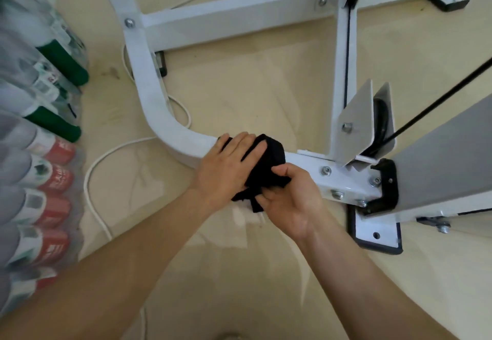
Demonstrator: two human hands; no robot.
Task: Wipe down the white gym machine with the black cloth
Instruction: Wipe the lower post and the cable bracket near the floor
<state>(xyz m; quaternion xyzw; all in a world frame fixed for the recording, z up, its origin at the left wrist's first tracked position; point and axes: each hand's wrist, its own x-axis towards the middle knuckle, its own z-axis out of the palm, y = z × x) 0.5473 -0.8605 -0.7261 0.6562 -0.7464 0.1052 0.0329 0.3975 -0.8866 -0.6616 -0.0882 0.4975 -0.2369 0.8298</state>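
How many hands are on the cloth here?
2. The left hand lies flat on the cloth atop the white bar; the right hand pinches its near edge.

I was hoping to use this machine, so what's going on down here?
A person is wiping the base frame of the white gym machine with a black cloth. The left hand presses the cloth flat onto the curved floor tube, while the right hand grips its bunched lower end. The cloth sits just short of the bolted joint below the pulley bracket.
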